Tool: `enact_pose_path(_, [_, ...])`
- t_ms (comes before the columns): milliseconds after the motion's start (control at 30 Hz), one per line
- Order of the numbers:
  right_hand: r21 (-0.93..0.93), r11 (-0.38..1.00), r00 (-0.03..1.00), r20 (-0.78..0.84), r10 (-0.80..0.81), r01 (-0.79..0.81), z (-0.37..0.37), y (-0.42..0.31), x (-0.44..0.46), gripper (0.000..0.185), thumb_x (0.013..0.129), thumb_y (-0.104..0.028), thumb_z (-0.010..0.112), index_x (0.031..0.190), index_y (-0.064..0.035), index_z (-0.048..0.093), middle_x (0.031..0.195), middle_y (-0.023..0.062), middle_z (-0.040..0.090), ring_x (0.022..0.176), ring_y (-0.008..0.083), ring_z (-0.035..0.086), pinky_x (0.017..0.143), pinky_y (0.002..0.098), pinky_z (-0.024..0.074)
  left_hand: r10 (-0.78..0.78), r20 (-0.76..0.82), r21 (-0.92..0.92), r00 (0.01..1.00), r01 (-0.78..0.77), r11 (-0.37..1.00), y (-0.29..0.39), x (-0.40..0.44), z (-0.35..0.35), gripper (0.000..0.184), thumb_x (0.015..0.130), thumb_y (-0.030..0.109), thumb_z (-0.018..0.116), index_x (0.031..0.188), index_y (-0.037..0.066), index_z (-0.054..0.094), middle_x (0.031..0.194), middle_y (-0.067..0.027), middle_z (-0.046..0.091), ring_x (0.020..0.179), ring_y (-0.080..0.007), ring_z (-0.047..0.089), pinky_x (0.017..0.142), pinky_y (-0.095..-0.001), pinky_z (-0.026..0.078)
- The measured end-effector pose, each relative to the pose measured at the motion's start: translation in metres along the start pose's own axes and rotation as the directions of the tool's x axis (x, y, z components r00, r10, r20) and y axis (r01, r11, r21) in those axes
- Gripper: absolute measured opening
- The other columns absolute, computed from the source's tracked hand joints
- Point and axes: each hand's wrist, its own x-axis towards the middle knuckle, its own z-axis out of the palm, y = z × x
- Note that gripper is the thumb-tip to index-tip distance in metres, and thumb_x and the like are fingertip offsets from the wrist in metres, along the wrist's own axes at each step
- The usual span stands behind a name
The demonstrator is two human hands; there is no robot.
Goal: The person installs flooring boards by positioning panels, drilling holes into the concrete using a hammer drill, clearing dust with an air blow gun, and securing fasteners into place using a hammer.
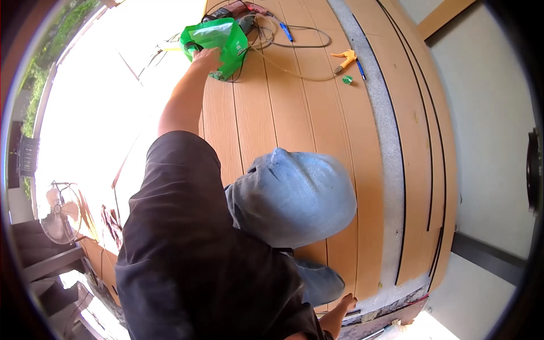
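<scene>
Dark sleeve [178, 187] leads to left hand [208, 56] touching green bag [231, 37], print illegible.

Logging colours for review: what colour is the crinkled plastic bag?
Green plastic bag; clearest in head view.

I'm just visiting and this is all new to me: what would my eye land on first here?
Probably the bright green bag near the top, left of centre, with the person's left hand at it. Next comes the large knee in pale blue denim in the middle, then the small orange trigger tool lying on the wood-look planks at upper right of centre.
</scene>
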Motion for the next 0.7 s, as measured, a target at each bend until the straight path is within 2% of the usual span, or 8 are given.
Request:
enact_pose_path(67, [0.002,0.997,0.996,0.035,-0.084,0.083,-0.025,-0.061,-0.022,0.057,0.085,-0.032,0.064,0.13,0.0026,0.062,0.136,0.0317,0.055,0.129,0.0435,0.051,0.106,0.055,0.0433,0.249,-0.064,-0.041,0.966,-0.252,0.967,0.011,0.002,0.035,0.034,0.097,0.033,0.063,0.122,0.01,0.065,0.111,-0.0156,0.073,0.108,-0.0388,0.067,0.095,-0.0539,0.049])
enact_pose_path(133, [0.05,0.969,0.97,0.01,-0.242,0.241,-0.006,-0.09,0.019,0.055,0.087,-0.03,0.065,0.132,0.0018,0.06,0.142,0.0304,0.049,0.134,0.0418,0.046,0.107,0.0539,0.0425,0.47,0.023,0.025,0.882,-0.471,0.882,0.047,-0.035,0.035,0.028,0.1,0.029,0.058,0.116,0.007,0.064,0.105,-0.02,0.072,0.1,-0.0417,0.069,0.088,-0.0512,0.054])
enact_pose_path(333, [0.137,0.754,0.766,-0.097,-0.635,0.642,-0.083,-0.281,0.017,0.05,0.089,-0.022,0.065,0.131,0.0051,0.061,0.146,0.0302,0.044,0.13,0.043,0.048,0.108,0.0503,0.0437,0.703,0.124,-0.373,0.7,-0.624,0.687,0.112,-0.128,-0.002,0.028,0.1,0.029,0.055,0.107,0.005,0.066,0.092,-0.021,0.071,0.092,-0.0423,0.068,0.084,-0.0516,0.052])
enact_pose_path(433, [0.116,0.725,0.727,0.036,-0.686,0.679,-0.127,-0.373,0.001,0.049,0.095,-0.022,0.063,0.137,0.0019,0.057,0.156,0.0281,0.031,0.132,0.041,0.048,0.108,0.0462,0.0451,0.786,0.123,-0.52,0.606,-0.635,0.571,0.139,-0.116,-0.03,0.034,0.103,0.033,0.055,0.1,0.001,0.065,0.086,-0.0231,0.067,0.089,-0.0417,0.066,0.08,-0.0513,0.05])
enact_pose_path(500, [0.083,0.503,0.507,-0.045,-0.861,0.86,-0.137,-0.419,0.002,0.042,0.095,-0.014,0.063,0.134,0.0009,0.057,0.156,0.026,0.032,0.132,0.0409,0.049,0.108,0.0456,0.0453,0.828,0.104,-0.675,0.552,-0.573,0.466,0.152,-0.084,-0.054,0.041,0.104,0.039,0.054,0.102,0.001,0.068,0.088,-0.0215,0.069,0.087,-0.0394,0.067,0.081,-0.0476,0.052])
enact_pose_path(567, [0.044,0.417,0.418,-0.025,-0.908,0.908,-0.158,-0.468,-0.024,0.04,0.095,-0.011,0.063,0.133,0.0009,0.057,0.156,0.0253,0.033,0.132,0.0409,0.049,0.108,0.0454,0.0451,0.696,-0.132,-0.616,0.706,-0.609,0.5,0.153,-0.018,-0.055,0.044,0.105,0.044,0.052,0.108,0.003,0.07,0.09,-0.0189,0.071,0.087,-0.037,0.068,0.081,-0.0436,0.054])
enact_pose_path(633, [-0.016,0.297,0.297,-0.011,-0.955,0.955,-0.175,-0.501,-0.046,0.037,0.094,-0.006,0.063,0.13,0.0008,0.057,0.154,0.0237,0.035,0.131,0.0406,0.051,0.108,0.0451,0.0453,0.471,-0.298,-0.476,0.83,-0.557,0.68,0.135,0.069,-0.044,0.04,0.1,0.043,0.056,0.112,0.008,0.072,0.097,-0.0167,0.074,0.093,-0.0369,0.07,0.084,-0.0446,0.056])
enact_pose_path(700, [-0.015,0.311,0.311,0.042,-0.949,0.95,-0.185,-0.53,-0.064,0.037,0.094,-0.006,0.064,0.13,0.0005,0.057,0.154,0.0229,0.035,0.129,0.0399,0.052,0.107,0.0448,0.0459,0.26,-0.422,-0.373,0.868,-0.428,0.823,0.098,0.17,-0.015,0.036,0.096,0.037,0.057,0.115,0.012,0.072,0.103,-0.0155,0.074,0.098,-0.0375,0.069,0.088,-0.0448,0.055])
